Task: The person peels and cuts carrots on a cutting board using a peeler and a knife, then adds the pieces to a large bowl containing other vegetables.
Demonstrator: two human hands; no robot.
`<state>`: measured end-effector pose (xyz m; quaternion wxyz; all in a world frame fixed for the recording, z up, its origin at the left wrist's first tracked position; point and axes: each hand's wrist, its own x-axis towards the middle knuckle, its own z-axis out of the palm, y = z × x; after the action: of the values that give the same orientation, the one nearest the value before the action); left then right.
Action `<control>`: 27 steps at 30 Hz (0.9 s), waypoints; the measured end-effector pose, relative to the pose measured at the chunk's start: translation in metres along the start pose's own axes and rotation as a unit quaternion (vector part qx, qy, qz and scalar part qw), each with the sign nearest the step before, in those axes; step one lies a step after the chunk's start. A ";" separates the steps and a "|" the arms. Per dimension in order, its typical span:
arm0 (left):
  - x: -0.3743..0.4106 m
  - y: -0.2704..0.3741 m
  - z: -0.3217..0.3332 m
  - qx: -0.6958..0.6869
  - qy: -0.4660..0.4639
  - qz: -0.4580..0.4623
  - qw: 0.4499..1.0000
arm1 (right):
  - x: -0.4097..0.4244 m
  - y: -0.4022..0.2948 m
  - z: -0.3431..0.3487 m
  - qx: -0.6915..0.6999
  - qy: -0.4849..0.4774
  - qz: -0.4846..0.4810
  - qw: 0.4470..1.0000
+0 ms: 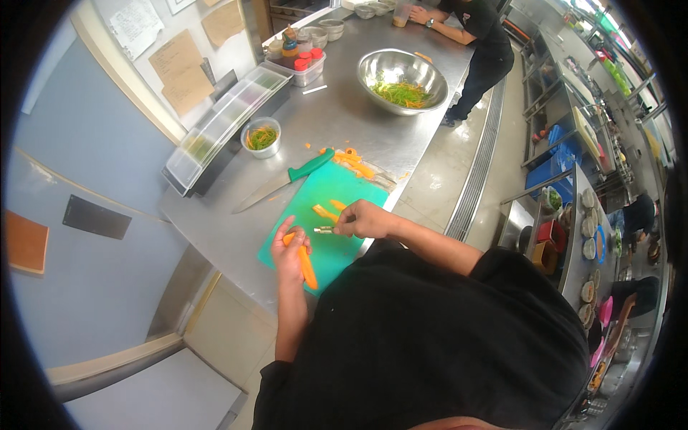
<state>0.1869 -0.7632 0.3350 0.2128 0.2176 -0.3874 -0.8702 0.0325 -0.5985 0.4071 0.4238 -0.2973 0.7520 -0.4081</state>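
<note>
A peeled carrot (306,267) is gripped in my left hand (290,250), its tapered end towards my body. My right hand (363,219) pinches a small metal peeler (323,230), whose blade end faces the carrot across a short gap. Both hands are over a green cutting board (301,209). Two orange carrot pieces (324,213) lie on the board by my right fingers, partly hidden by them. At the board's far left corner rests a chef's knife (309,165) with a green handle, its blade out on the steel table.
Carrot peelings and ends (355,161) lie along the board's far edge. On the steel table (328,118) stand a large metal bowl (403,80) and a small tub (261,137) of shredded vegetables, a lidded container (228,126) and a bottle bin (309,72). Another person (478,43) leans at the far end.
</note>
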 end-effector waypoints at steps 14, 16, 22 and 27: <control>-0.007 0.009 0.018 0.289 0.008 0.150 0.945 | 0.001 -0.045 0.038 0.266 -0.010 0.124 0.956; -0.007 0.015 0.014 0.329 -0.008 0.174 0.928 | 0.019 -0.024 0.048 0.276 -0.008 0.114 0.954; -0.009 0.026 0.009 0.371 0.026 0.187 0.909 | 0.036 -0.019 0.061 0.296 0.015 0.068 0.953; -0.017 0.017 0.002 0.255 0.089 0.087 0.959 | 0.059 -0.007 0.031 0.256 0.110 -0.001 0.960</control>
<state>0.2027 -0.7630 0.3526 0.2587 0.3072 -0.5932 -0.6977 0.0331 -0.6604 0.3804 0.3999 -0.1326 0.6643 -0.6174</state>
